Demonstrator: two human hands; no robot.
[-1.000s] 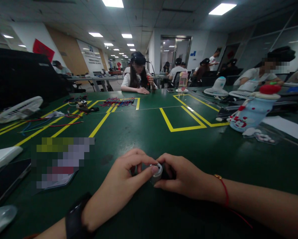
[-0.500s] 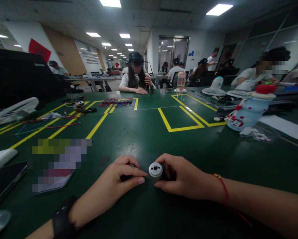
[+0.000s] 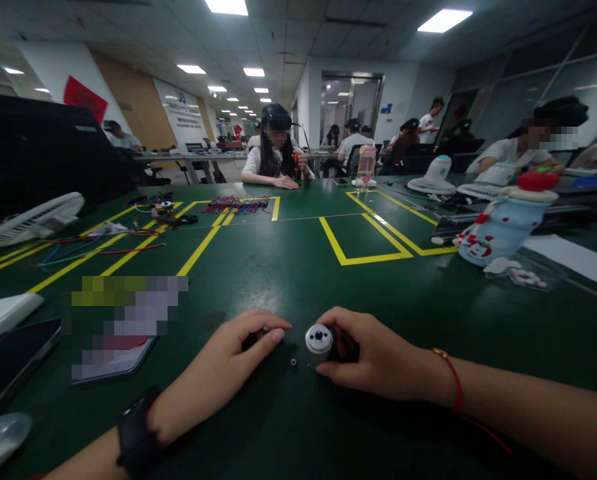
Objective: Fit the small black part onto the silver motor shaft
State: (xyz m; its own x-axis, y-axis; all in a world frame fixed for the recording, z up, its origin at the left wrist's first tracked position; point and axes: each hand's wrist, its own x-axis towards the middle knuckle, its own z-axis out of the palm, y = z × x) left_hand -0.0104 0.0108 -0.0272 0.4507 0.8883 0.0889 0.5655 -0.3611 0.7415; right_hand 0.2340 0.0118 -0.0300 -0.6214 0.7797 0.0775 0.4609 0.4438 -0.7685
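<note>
A small silver metal cylinder point(image 3: 319, 339) stands upright on the green table, its round top face marked by a dark centre hole and smaller holes. My right hand point(image 3: 363, 347) grips its right side between thumb and fingers. Just left of it lies a tiny metal ring-like part point(image 3: 293, 362), too small to name for sure. Slightly above and left of that part, my left hand point(image 3: 246, 343) rests with bent fingers and the thumb loosely near the index finger. Nothing shows in it, though its inner fingers are partly hidden.
On the left are a blurred-out card point(image 3: 123, 333), a dark flat device point(image 3: 18, 367) and loose wires point(image 3: 103, 250). A wire bundle point(image 3: 238, 205) lies farther back. To the right stand a blue bottle point(image 3: 503, 223) and white fans point(image 3: 432, 177). A person point(image 3: 278, 153) sits opposite.
My left hand has drawn slightly back from the cylinder, and the tiny metal part now shows on the table between them. My right hand still holds the cylinder. The view has shifted slightly.
</note>
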